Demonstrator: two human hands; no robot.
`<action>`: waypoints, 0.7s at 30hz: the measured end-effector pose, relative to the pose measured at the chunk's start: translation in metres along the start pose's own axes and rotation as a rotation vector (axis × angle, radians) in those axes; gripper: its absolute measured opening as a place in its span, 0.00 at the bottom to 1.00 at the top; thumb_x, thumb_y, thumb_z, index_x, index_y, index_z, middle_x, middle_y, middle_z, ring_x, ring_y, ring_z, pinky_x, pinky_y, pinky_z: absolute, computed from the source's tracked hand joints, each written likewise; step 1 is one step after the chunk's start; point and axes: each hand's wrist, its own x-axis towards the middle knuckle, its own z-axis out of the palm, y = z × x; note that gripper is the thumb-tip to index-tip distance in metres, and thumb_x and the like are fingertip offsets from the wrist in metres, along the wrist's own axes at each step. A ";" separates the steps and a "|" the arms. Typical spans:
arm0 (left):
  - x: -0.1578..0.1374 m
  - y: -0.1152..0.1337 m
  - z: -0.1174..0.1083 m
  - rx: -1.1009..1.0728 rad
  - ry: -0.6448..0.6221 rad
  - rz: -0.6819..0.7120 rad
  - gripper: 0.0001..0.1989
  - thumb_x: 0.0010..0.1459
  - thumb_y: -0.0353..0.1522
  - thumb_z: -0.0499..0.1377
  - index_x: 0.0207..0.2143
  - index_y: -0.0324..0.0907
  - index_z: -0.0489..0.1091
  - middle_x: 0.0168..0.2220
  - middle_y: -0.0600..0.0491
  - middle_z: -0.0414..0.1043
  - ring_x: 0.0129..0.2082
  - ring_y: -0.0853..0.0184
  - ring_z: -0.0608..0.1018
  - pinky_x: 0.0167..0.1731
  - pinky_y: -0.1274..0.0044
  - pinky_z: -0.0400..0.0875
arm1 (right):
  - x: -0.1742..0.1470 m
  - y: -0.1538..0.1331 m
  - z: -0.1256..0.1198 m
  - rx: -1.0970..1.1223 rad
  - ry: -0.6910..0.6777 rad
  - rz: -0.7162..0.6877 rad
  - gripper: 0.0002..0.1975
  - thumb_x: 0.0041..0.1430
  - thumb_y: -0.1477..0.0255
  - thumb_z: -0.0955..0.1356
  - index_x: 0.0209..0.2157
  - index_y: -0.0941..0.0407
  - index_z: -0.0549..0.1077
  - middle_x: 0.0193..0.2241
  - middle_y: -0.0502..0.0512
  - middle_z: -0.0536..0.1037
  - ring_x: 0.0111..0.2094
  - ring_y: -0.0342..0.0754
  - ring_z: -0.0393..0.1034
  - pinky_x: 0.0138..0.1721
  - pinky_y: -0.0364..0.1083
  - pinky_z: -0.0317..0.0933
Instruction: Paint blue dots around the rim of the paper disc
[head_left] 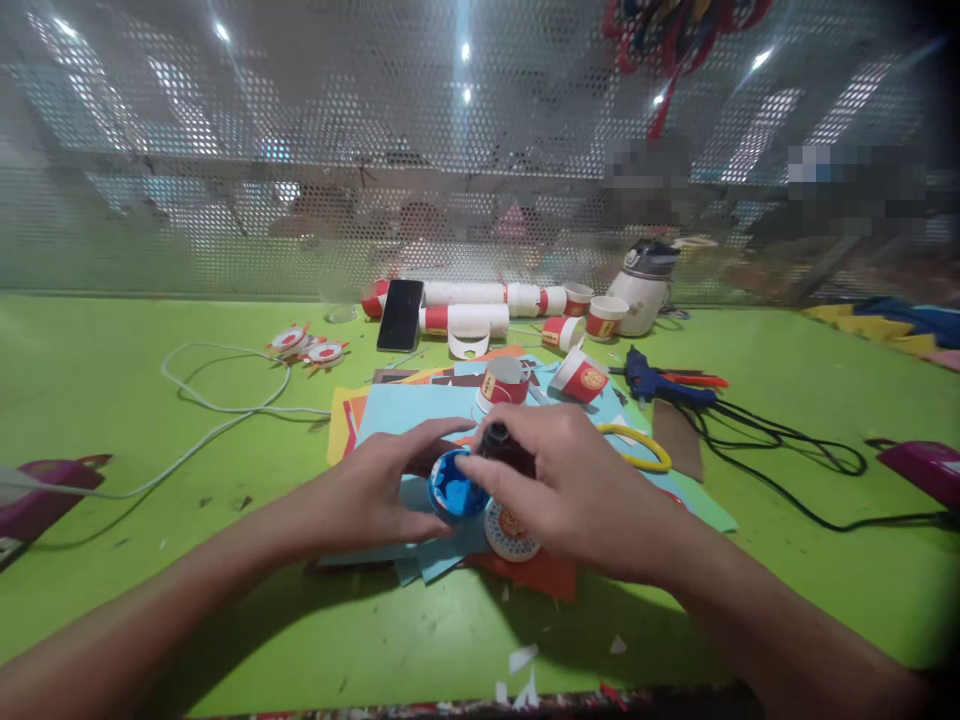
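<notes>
My left hand curves round a small round piece with a bright blue hollow inside; its thumb lies at the lower edge. My right hand is closed round a dark, roughly cylindrical object, most of it hidden by the fingers. The tips of my right thumb and fingers come close to the blue rim. Just below them a round printed disc lies on the stacked coloured paper. A red and white paper cup stands right behind my hands.
More paper cups, a phone, a white-and-red tube model and a kettle are farther back. To the right lie a blue glue gun with its cord and yellow-handled scissors. A white cable crosses the left side.
</notes>
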 end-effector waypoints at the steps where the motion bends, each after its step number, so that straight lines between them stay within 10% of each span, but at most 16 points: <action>1: 0.000 0.000 0.000 -0.007 -0.003 0.010 0.40 0.52 0.31 0.67 0.64 0.53 0.56 0.47 0.54 0.77 0.47 0.59 0.79 0.46 0.70 0.74 | -0.001 0.000 0.000 0.031 -0.042 0.005 0.09 0.62 0.70 0.67 0.28 0.58 0.71 0.23 0.49 0.71 0.25 0.42 0.61 0.26 0.43 0.52; 21: 0.002 -0.001 -0.002 -0.089 0.014 -0.014 0.39 0.51 0.31 0.69 0.63 0.52 0.57 0.50 0.53 0.76 0.50 0.61 0.78 0.49 0.69 0.74 | -0.003 0.009 -0.007 0.112 0.137 -0.119 0.08 0.64 0.72 0.66 0.34 0.61 0.76 0.27 0.51 0.76 0.27 0.42 0.67 0.28 0.43 0.59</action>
